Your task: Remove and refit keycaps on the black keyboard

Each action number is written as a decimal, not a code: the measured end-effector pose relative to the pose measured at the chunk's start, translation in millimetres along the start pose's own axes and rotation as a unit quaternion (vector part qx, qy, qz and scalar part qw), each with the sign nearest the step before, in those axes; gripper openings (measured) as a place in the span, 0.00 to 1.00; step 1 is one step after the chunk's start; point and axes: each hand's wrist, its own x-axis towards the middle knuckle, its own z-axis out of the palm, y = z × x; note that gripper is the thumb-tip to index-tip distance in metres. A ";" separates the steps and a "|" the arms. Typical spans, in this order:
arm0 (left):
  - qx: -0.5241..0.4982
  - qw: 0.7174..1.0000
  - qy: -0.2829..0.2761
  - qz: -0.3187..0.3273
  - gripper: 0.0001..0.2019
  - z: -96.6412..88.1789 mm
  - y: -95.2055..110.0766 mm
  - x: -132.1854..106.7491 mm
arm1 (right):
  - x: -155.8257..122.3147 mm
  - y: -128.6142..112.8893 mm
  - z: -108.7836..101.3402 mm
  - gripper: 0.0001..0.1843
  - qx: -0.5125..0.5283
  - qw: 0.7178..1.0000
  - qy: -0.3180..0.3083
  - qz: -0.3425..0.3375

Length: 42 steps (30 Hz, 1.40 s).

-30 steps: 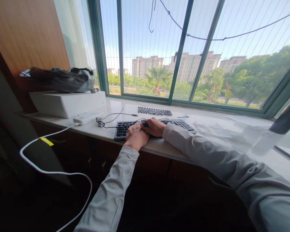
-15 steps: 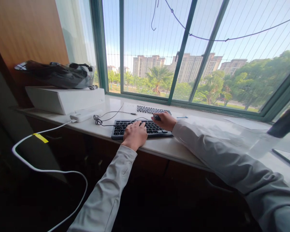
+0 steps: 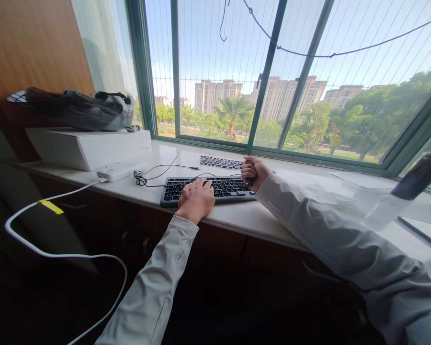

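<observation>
A black keyboard (image 3: 179, 188) lies near the front edge of a white window ledge (image 3: 237, 215). My left hand (image 3: 196, 201) rests on its middle keys with the fingers curled loosely, holding nothing. My right hand (image 3: 254, 171) is raised at the keyboard's far right end, closed in a fist around a small dark object (image 3: 249, 181) that pokes out below the fingers. A second black keyboard (image 3: 219, 162) lies farther back by the window.
A thin black cable (image 3: 154, 175) coils left of the keyboard. A white box (image 3: 89, 148) with a dark bag (image 3: 72, 109) on top stands at the left, with a white adapter (image 3: 117, 170) and a white cord (image 3: 57, 254) hanging down. A dark object (image 3: 418, 176) sits at the right.
My right hand has lifted off the keyboard's middle and moved right and back, still gripping the small dark object. The left hand stays on the keys.
</observation>
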 end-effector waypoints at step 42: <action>0.014 0.999 0.028 0.014 0.20 3.5 -0.2 0.4 | -28.9 45.3 18.6 0.22 0.049 0.975 -0.194 0.099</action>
